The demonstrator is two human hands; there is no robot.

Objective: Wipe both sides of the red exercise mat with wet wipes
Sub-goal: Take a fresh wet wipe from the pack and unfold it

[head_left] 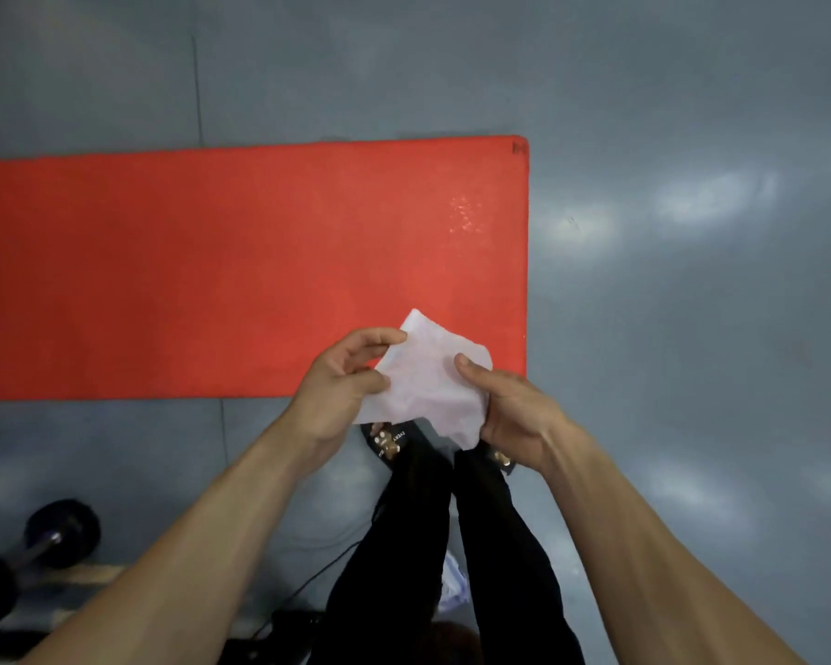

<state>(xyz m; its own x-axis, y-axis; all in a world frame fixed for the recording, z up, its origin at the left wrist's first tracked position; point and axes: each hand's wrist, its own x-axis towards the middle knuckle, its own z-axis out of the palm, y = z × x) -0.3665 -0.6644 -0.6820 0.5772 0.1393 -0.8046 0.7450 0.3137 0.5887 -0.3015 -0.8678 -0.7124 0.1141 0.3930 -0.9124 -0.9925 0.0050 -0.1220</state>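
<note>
The red exercise mat (221, 261) lies flat on the grey floor, running off the left edge, its right end near the middle of the view. A white wet wipe (428, 381) is spread out in the air above the mat's near right corner. My left hand (346, 381) pinches the wipe's left edge between thumb and fingers. On the other side, my right hand (504, 410) grips its right edge, thumb on top. A damp, shiny patch (464, 216) shows on the mat near its right end.
My black-trousered legs and dark slippers (389, 441) stand at the mat's near edge. A black dumbbell (44, 544) lies on the floor at the lower left. A thin black cable (327, 568) and a pale packet (452, 583) sit behind my legs.
</note>
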